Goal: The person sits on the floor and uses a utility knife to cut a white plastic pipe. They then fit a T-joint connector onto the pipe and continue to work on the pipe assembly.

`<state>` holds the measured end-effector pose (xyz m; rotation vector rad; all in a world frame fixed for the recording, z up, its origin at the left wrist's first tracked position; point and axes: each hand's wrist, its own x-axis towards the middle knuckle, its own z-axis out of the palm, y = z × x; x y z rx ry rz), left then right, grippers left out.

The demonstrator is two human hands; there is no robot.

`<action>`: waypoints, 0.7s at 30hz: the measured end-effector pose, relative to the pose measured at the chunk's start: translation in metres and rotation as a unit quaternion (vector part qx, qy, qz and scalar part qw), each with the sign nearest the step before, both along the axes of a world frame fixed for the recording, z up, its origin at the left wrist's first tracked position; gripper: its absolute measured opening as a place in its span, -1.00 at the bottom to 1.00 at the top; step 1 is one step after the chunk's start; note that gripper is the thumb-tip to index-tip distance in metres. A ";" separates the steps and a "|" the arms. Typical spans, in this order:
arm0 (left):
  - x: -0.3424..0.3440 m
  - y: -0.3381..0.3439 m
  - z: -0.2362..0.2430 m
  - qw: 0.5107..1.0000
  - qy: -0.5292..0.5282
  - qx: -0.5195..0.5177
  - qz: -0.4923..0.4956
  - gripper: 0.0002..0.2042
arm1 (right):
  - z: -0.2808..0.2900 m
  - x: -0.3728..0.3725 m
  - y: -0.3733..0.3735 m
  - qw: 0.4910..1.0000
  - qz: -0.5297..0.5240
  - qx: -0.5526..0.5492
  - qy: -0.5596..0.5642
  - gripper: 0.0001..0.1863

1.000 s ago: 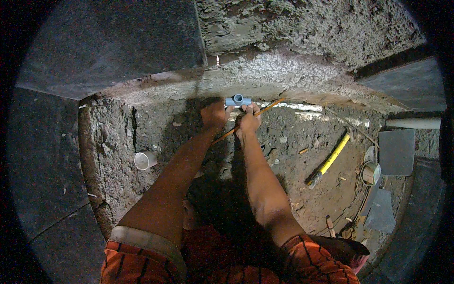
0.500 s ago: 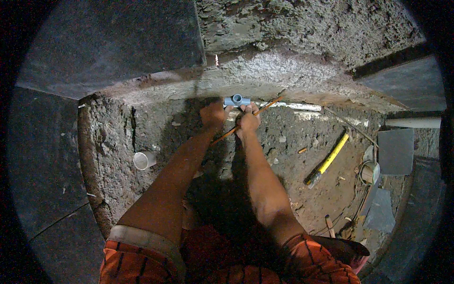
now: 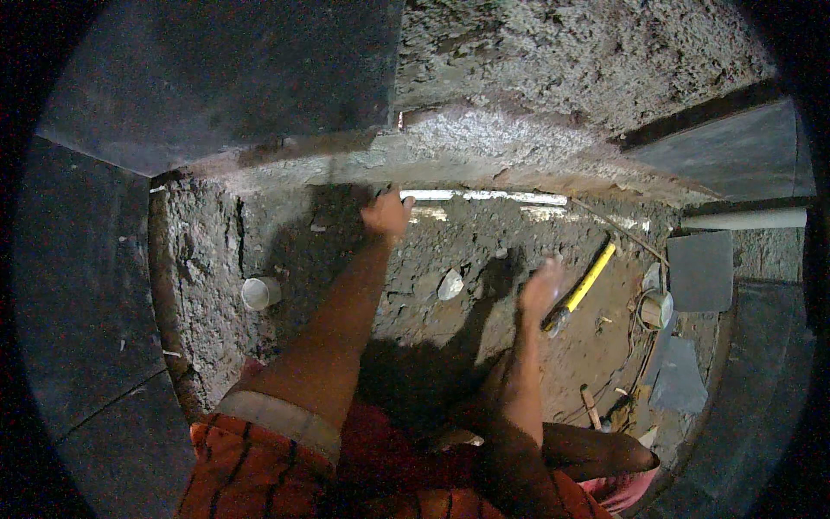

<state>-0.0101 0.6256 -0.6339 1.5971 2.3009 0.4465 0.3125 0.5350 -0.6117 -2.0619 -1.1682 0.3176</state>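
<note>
One long white pipe (image 3: 510,198), dirt-flecked

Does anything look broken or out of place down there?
Yes: the lower grey tile piece at right looks broken: its outline is irregular, unlike the squarer piece above. The white pipe beside the wall lies exposed in rough ground.

A square grey tile (image 3: 702,272) and a broken grey piece (image 3: 679,378) flank a round container (image 3: 664,309).
</note>
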 end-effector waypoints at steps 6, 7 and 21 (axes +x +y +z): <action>-0.016 0.006 0.028 0.991 -0.066 -0.117 -0.029 -0.55 | -0.001 -0.169 -0.021 0.961 0.213 -0.178 -0.013 -0.40; -0.017 0.005 0.032 0.991 -0.064 -0.111 -0.030 -0.55 | 0.011 -0.179 -0.021 0.952 0.242 -0.185 0.016 -0.33; -0.007 0.001 0.050 0.995 -0.056 -0.074 -0.038 -0.56 | 0.005 -0.222 0.039 0.903 0.292 -0.311 -0.060 -0.24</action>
